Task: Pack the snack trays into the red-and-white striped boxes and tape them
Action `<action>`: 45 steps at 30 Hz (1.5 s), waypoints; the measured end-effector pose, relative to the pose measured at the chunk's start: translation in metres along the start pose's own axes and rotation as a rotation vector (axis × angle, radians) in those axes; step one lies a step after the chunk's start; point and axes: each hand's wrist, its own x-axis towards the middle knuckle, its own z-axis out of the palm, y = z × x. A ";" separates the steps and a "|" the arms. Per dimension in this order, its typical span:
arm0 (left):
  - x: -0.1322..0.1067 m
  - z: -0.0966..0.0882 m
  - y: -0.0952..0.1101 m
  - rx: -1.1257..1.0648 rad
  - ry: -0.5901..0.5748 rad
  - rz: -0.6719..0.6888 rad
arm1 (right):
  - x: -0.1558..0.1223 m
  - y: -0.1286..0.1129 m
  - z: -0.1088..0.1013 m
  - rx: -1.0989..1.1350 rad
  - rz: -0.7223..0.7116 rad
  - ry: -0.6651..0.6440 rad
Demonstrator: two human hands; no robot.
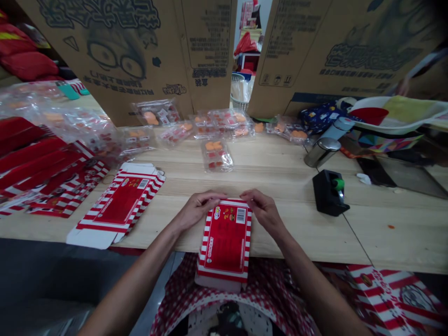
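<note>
A red box with white-striped edges [226, 242] lies at the near edge of the wooden table [273, 182], its near end hanging over the edge toward me. My left hand [196, 210] and my right hand [264, 210] both pinch its far end, fingers curled on the top flap. A stack of flat unfolded boxes [119, 205] of the same print lies to the left of my left hand.
Clear plastic packs with orange pieces [217, 156] are spread across the far side. More flat red cartons [38, 172] pile at the left. A black tape dispenser [329, 192] and a metal cylinder [322, 151] stand to the right. Large cardboard boxes [140, 51] wall the back.
</note>
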 end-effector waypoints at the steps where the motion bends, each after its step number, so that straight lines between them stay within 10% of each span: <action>1: -0.002 -0.001 0.001 0.017 -0.010 0.002 | -0.003 -0.003 -0.003 -0.025 -0.009 -0.066; 5: -0.006 0.005 0.012 -0.018 0.091 -0.076 | -0.005 -0.022 -0.011 -0.020 0.063 -0.311; 13: -0.004 0.020 0.033 -0.171 0.127 -0.142 | 0.015 -0.054 -0.017 0.012 0.262 -0.369; 22: -0.014 0.010 0.028 -0.117 0.040 -0.131 | 0.012 -0.056 -0.015 -0.228 0.101 -0.489; 30: -0.038 -0.015 0.004 0.180 -0.002 -0.047 | -0.025 -0.045 0.000 -0.390 -0.046 -0.447; 35: -0.041 -0.011 0.038 0.163 -0.049 -0.005 | -0.040 -0.039 0.020 -0.266 -0.062 -0.191; 40: -0.032 0.025 0.107 0.435 0.057 0.357 | -0.036 -0.076 0.011 -0.125 -0.352 0.007; 45: -0.007 0.049 0.126 0.702 0.125 0.911 | -0.038 -0.103 -0.074 -0.144 -0.335 0.225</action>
